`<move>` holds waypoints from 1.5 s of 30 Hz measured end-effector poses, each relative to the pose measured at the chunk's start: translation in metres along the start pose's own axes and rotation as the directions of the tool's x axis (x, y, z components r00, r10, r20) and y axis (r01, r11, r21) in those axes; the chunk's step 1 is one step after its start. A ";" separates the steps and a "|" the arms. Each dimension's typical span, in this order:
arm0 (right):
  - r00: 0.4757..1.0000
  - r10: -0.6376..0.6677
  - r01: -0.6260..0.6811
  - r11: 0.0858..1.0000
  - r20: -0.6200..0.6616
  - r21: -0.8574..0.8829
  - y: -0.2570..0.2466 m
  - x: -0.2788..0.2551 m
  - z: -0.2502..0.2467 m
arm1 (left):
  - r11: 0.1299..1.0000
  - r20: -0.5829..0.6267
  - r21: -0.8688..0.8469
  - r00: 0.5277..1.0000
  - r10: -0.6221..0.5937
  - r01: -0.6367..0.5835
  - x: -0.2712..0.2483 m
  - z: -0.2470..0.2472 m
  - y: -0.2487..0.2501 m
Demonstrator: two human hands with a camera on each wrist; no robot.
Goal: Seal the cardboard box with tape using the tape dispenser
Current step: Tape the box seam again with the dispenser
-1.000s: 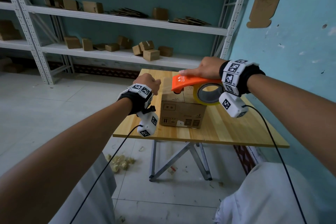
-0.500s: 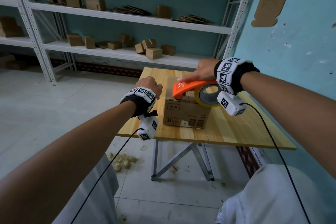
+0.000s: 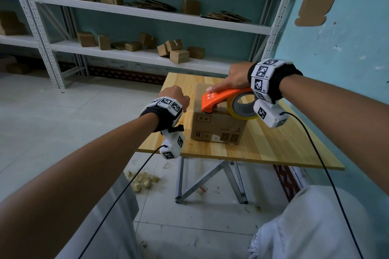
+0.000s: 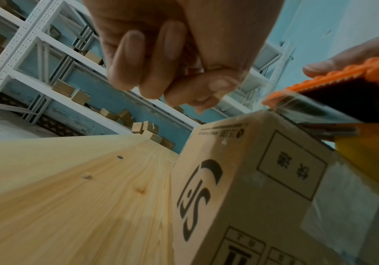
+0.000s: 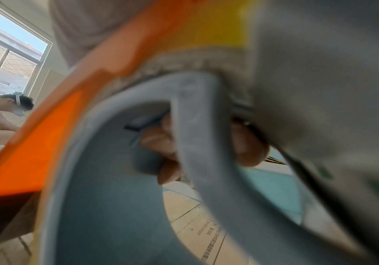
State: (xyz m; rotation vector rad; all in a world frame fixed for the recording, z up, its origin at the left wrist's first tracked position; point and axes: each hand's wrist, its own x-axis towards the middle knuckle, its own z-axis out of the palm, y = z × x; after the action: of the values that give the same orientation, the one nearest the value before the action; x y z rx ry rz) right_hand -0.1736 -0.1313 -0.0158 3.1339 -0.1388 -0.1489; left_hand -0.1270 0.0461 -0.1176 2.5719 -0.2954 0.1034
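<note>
— So, where did the cardboard box [image 3: 217,127] stand at that point?

— On the wooden table [image 3: 273,149], near its front edge, with the tape dispenser [image 3: 223,99] resting nose-down on its top. Half a second before, the orange nose sat at about the same spot near the box's near top edge, so the dispenser had hardly travelled; it was mostly the head view that had shifted.

— And the hands?

— The right hand [image 3: 233,79] was laid over the dispenser's back with fingers wrapped round it, gripping it as before. The left hand [image 4: 179,71] was curled beside the box's left top corner, thumb and fingers pinching the clear tape [image 4: 250,89] stretched from the dispenser's mouth.

— What did that mean for the sealing?

— I judged the strip was being held taut, not yet pressed flat along the whole seam. The shelves [image 3: 147,14] of small cartons stood behind.
</note>
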 end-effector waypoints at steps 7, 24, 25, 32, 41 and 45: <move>1.000 0.001 -0.001 1.000 0.000 -0.013 -0.002 0.003 0.001 | 1.000 0.003 -0.008 1.000 0.002 -0.002 -0.001 0.000 0.000; 1.000 -0.007 0.009 0.993 0.015 -0.114 -0.010 0.005 -0.005 | 0.999 0.002 0.042 1.000 0.014 -0.014 0.002 0.000 0.000; 1.000 -0.007 0.009 0.993 0.017 -0.119 -0.010 0.005 -0.006 | 0.999 -0.001 0.044 1.000 0.013 -0.013 0.003 -0.001 0.000; 0.999 -0.012 0.016 0.992 0.036 -0.125 -0.013 0.007 -0.008 | 0.997 -0.002 0.080 1.000 0.000 0.000 0.006 -0.001 0.001; 0.999 -0.012 0.015 0.995 0.033 -0.100 -0.012 0.011 -0.003 | 0.997 0.003 0.082 1.000 0.005 -0.005 0.006 0.002 -0.002; 0.999 -0.011 0.016 0.995 0.047 -0.096 -0.013 0.011 -0.003 | 0.997 -0.001 0.073 1.000 0.009 -0.009 0.006 0.002 -0.003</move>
State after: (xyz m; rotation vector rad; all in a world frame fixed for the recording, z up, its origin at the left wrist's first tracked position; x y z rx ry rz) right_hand -0.1609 -0.1194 -0.0139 3.0372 -0.1069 -0.2219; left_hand -0.1201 0.0466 -0.1204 2.6429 -0.3078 0.1213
